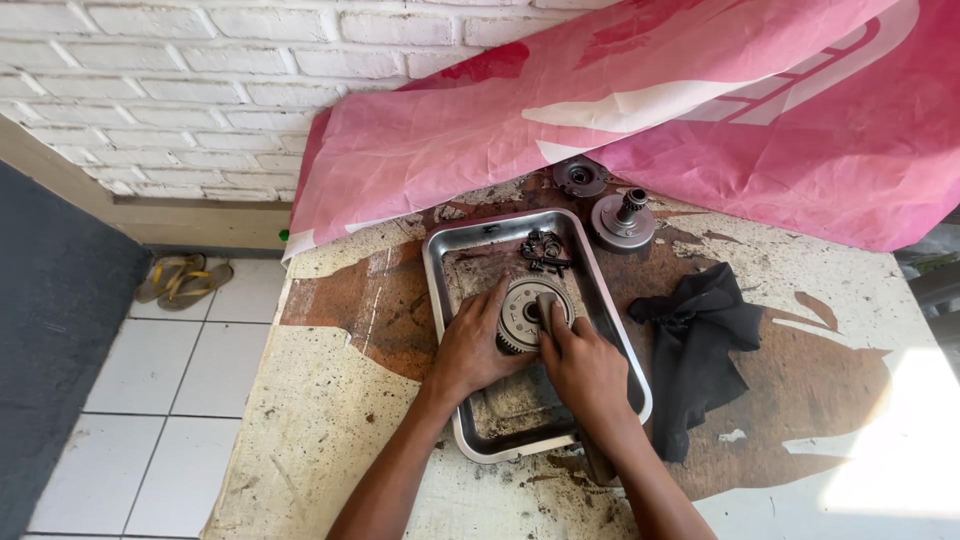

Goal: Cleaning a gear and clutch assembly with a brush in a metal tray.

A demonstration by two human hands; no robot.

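Note:
A round grey metal gear assembly with teeth on its rim lies in a shallow steel tray on a worn table. My left hand grips the assembly's left side and holds it in place. My right hand presses a small pale tool or brush onto the assembly's face near its centre hole. A handle end shows below my right wrist. Small dark metal parts lie in the tray's far corner.
Beyond the tray stand a round hub with a shaft and a smaller round part. A black rag lies right of the tray. A pink sheet drapes over the table's back. Sandals sit on the tiled floor at left.

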